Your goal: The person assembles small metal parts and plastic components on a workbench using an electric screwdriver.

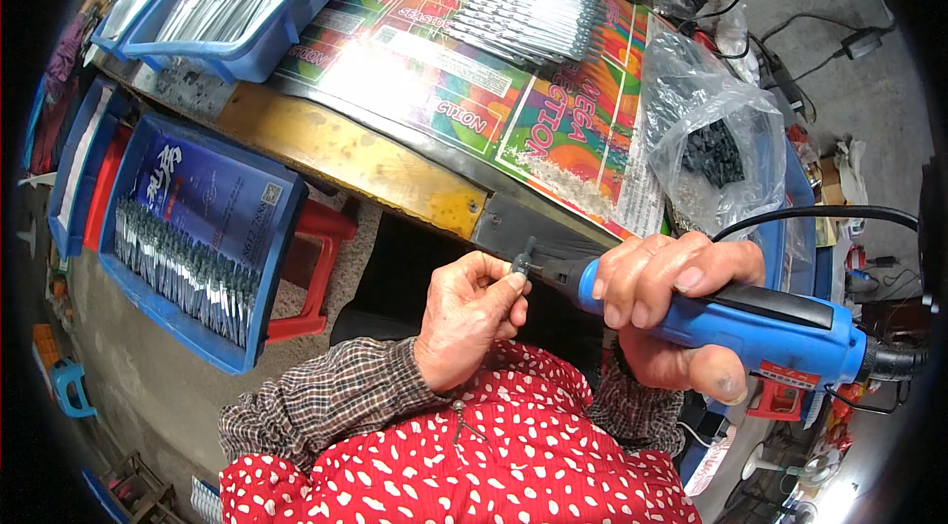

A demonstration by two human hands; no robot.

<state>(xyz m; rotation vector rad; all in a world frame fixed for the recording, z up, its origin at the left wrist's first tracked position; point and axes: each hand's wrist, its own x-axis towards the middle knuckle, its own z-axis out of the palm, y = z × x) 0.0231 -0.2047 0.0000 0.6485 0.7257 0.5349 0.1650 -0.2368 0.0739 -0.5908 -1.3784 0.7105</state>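
Note:
My left hand (469, 312) pinches a small dark plastic piece (523, 259) between thumb and fingertips. In my right hand (681, 292), the fingers wrap round a blue corded power tool (790, 336) with a black strip along its body. The tool lies level, its dark narrow nose (563, 277) pointing left at the piece. Whether nose and piece touch, I cannot tell. Both hands are in front of the table's near edge, above my lap.
A clear bag (701, 124) of small dark parts lies on the table's right, beyond the tool. White sticks with dark ends (528, 18) are piled farther back. Left stand blue trays (168, 341) of similar sticks and a red stool (321, 242). Black cable (820, 212) arches above the tool.

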